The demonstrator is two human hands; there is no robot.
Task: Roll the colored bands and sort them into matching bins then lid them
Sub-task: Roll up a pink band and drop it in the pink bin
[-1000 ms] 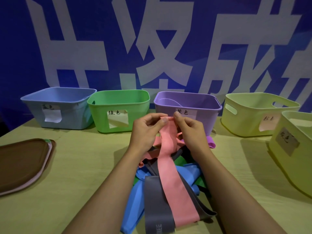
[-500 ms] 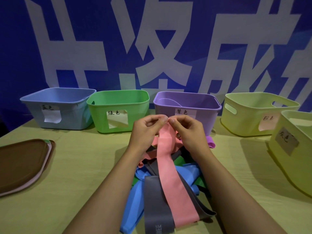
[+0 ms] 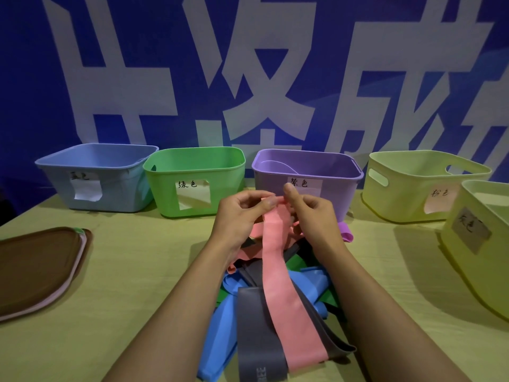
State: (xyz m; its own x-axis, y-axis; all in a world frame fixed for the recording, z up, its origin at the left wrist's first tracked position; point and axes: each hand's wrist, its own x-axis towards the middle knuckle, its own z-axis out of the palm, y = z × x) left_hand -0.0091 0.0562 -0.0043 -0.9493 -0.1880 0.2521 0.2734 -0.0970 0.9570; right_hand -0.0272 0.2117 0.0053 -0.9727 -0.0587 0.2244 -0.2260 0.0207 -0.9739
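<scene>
A long pink band [image 3: 286, 296] runs from my fingertips down over a heap of bands on the table. My left hand [image 3: 242, 216] and my right hand [image 3: 311, 213] both pinch its far end, which is curled over between the thumbs and forefingers. Under it lie a grey band [image 3: 256, 340], blue bands [image 3: 223, 326], green bands [image 3: 294, 261] and a purple band [image 3: 345, 232]. Labelled bins stand in a row behind: blue bin [image 3: 115, 186], green bin [image 3: 165, 188], purple bin [image 3: 338, 186], a yellow-green bin with a pink label [image 3: 399, 194], and another with a grey label [image 3: 495, 244].
A stack of brown and pink lids [image 3: 35, 266] lies at the left on the yellow-green table [image 3: 137, 271]. A blue banner with large white characters [image 3: 248, 78] fills the background. The bins at the right crowd the table's right edge.
Both hands have kept pinching the pink band's far end, shifting their fingers slightly as the end curls over. The heap and bins have not moved.
</scene>
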